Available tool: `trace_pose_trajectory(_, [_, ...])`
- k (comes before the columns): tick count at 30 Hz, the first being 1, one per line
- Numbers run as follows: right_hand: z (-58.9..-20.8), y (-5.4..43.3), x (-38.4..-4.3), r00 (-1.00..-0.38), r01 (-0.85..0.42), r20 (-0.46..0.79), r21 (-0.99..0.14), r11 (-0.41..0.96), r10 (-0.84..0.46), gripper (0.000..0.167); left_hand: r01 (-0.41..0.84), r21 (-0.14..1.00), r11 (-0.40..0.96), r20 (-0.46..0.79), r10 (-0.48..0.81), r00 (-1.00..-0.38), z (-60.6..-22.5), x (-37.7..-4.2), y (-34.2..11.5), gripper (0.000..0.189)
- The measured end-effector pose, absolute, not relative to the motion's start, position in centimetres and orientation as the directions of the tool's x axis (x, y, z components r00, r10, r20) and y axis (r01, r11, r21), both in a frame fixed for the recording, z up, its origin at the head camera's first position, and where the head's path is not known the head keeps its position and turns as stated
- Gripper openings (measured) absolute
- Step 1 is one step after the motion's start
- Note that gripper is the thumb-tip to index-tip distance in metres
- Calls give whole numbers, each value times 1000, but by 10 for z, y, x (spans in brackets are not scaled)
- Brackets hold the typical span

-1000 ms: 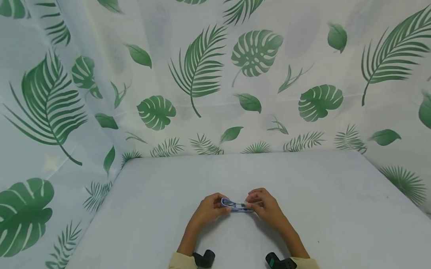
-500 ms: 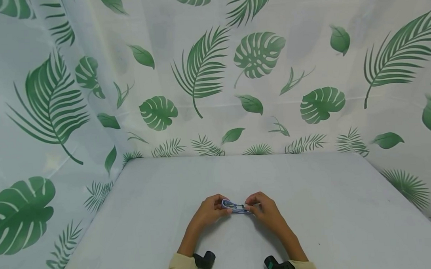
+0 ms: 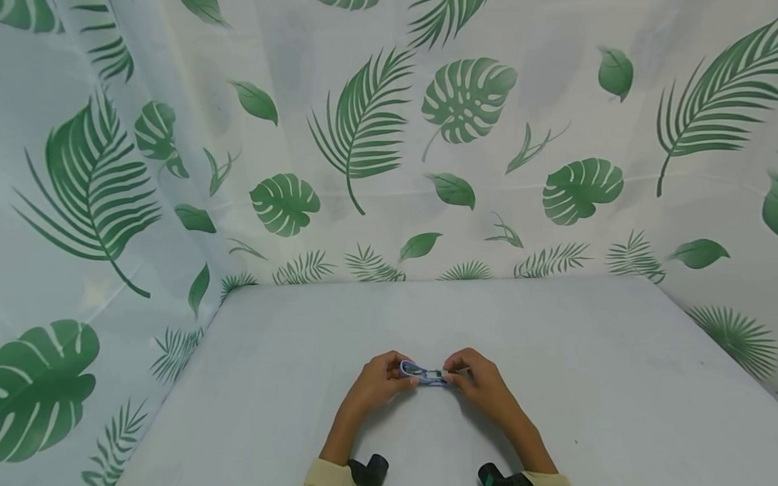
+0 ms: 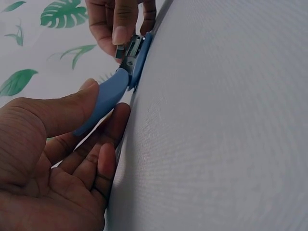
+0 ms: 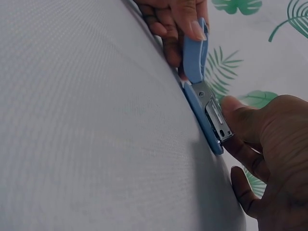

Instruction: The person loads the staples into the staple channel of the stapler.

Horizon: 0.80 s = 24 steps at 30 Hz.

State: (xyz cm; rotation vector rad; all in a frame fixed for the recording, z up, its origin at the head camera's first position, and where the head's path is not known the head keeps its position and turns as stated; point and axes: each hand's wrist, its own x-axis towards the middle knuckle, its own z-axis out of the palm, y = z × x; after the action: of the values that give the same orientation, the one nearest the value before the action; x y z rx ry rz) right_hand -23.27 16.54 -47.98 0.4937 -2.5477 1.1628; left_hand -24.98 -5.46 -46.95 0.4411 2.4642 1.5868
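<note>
A blue stapler (image 3: pixel 423 374) is held low over the white table between both hands, its blue handle swung up from the base so that the metal magazine (image 5: pixel 214 114) lies exposed. My left hand (image 3: pixel 376 379) grips the handle end, the thumb on top and fingers beneath, as the left wrist view shows. At the other end my right hand (image 3: pixel 476 376) pinches the metal part with thumb and fingers. A small grey metal piece (image 4: pixel 120 51) shows under the right thumb in the left wrist view; whether it belongs to the stapler I cannot tell.
The white table (image 3: pixel 289 332) spreads out around both hands. White curtains with green leaf prints (image 3: pixel 359 122) stand behind it and along its sides. Black devices (image 3: pixel 370 471) are strapped at both wrists, near the cream sleeves (image 3: pixel 328 481).
The right hand shifted slightly toward the person early on, its fingers drawing in a little at the metal end. Over the last half second both hands and the stapler stay almost still.
</note>
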Motion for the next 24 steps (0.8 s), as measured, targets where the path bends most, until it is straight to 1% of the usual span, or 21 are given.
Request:
trace_pose_trajectory(10, [-477, 164, -234, -899, -423, 395, -663, 618, -191, 21, 140, 909, 392, -2, 341, -940, -467, -251, -56, 27])
trace_pose_trajectory(18, [-479, 164, -233, -887, -443, 418, -650, 617, -196, 22, 129, 914, 386, -9, 337, -941, -468, -252, -56, 27])
trace_pose_trajectory(24, [-481, 161, -233, -889, -429, 418, -624, 653, -185, 21, 136, 911, 389, -7, 343, -939, -471, -252, -55, 27])
